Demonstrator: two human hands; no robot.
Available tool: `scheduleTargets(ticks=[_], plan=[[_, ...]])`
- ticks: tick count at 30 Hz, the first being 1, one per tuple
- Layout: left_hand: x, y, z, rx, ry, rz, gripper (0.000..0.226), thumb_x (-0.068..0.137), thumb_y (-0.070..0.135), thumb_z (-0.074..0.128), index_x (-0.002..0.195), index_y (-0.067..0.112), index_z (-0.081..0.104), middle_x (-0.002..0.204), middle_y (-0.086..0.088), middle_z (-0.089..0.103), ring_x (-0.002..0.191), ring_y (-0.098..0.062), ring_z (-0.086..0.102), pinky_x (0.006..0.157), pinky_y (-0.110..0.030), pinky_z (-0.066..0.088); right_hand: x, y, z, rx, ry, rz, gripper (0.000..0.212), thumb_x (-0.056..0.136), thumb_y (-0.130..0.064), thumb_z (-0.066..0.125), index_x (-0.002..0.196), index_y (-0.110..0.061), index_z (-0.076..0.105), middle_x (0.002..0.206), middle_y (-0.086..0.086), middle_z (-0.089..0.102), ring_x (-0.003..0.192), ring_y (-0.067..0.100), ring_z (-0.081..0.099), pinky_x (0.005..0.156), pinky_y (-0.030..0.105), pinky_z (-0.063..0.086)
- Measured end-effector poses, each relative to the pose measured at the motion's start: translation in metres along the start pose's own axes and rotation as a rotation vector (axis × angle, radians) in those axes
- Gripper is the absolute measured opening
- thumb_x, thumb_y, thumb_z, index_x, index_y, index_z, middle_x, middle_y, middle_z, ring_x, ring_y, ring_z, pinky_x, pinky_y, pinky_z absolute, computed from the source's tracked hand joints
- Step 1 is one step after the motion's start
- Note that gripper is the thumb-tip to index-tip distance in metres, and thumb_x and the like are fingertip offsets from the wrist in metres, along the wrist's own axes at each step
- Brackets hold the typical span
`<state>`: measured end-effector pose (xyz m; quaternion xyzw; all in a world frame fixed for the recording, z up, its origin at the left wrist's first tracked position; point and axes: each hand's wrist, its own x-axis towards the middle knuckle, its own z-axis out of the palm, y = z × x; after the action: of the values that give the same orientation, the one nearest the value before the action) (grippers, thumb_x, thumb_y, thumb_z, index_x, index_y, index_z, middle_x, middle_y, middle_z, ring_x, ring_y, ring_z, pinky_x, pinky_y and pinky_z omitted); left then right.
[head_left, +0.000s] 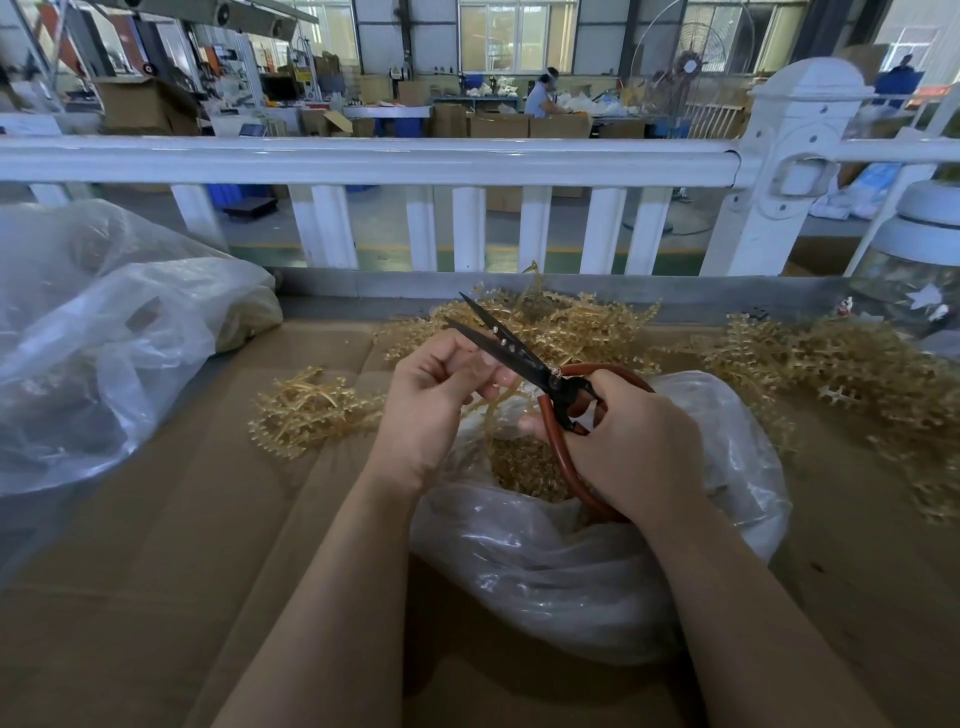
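The right hand (628, 447) grips a pair of scissors (522, 358), its fingers curled through the reddish-brown loop handles. The black blades point up and to the left toward the far edge of the worktop (156, 571), with their tips slightly apart. The left hand (431, 400) is just beside the blades, its fingertips pinching a thin tan plastic sprue (501, 397) that hangs down from the pinch. Whether a blade touches the sprue cannot be told, since the fingers cover that spot.

Both hands hover over an open clear plastic bag (571, 571), which lies on the cardboard-covered worktop near its middle, toward the right. Small tan pieces are heaped inside the bag's mouth, straight below the hands.

A heap of branched tan sprues (587, 317) lies behind the hands toward the far edge. A wider heap (831, 364) spreads toward the right edge, and a smaller clump (306, 410) lies just left of the left hand. A large crumpled plastic bag (104, 338) takes up the far left corner. A glass jar (914, 260) with a white lid stands at the far right corner. A white railing (363, 156) runs along behind the far edge
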<state>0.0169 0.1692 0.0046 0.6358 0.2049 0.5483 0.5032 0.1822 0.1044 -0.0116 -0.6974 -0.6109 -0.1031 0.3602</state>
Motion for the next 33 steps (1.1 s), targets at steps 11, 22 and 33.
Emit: scheduleTargets(ticks=[11, 22, 33], plan=[[0.0000, 0.0009, 0.0025, 0.015, -0.013, -0.031, 0.016, 0.094, -0.008, 0.051, 0.093, 0.001, 0.063, 0.072, 0.000, 0.070, 0.063, -0.006, 0.062, 0.061, -0.013, 0.046, -0.0004, 0.0005, -0.0008, 0.037, 0.019, -0.017, 0.070, 0.068, -0.092, 0.035, 0.077, -0.027, 0.060, 0.064, -0.019, 0.052, 0.059, 0.003, 0.048, 0.050, 0.013, 0.030], [0.0020, -0.0073, -0.0027, 0.084, 0.010, 0.008, 0.020, 0.095, -0.007, 0.050, 0.101, 0.006, 0.064, 0.075, -0.006, 0.073, 0.069, -0.016, 0.068, 0.065, -0.023, 0.053, -0.0007, 0.0018, 0.0005, 0.015, -0.007, -0.003, 0.075, 0.067, -0.094, 0.033, 0.082, -0.027, 0.064, 0.067, -0.016, 0.060, 0.062, 0.003, 0.051, 0.052, 0.012, 0.036], [0.0001, -0.0050, -0.0004, 0.087, 0.001, 0.010, 0.021, 0.097, -0.004, 0.050, 0.096, 0.011, 0.064, 0.073, -0.002, 0.072, 0.069, -0.016, 0.067, 0.066, -0.024, 0.054, -0.0006, -0.0013, -0.0010, 0.014, 0.014, 0.009, 0.073, 0.067, -0.093, 0.034, 0.081, -0.027, 0.063, 0.059, -0.026, 0.041, 0.055, -0.011, 0.036, 0.050, 0.010, 0.024]])
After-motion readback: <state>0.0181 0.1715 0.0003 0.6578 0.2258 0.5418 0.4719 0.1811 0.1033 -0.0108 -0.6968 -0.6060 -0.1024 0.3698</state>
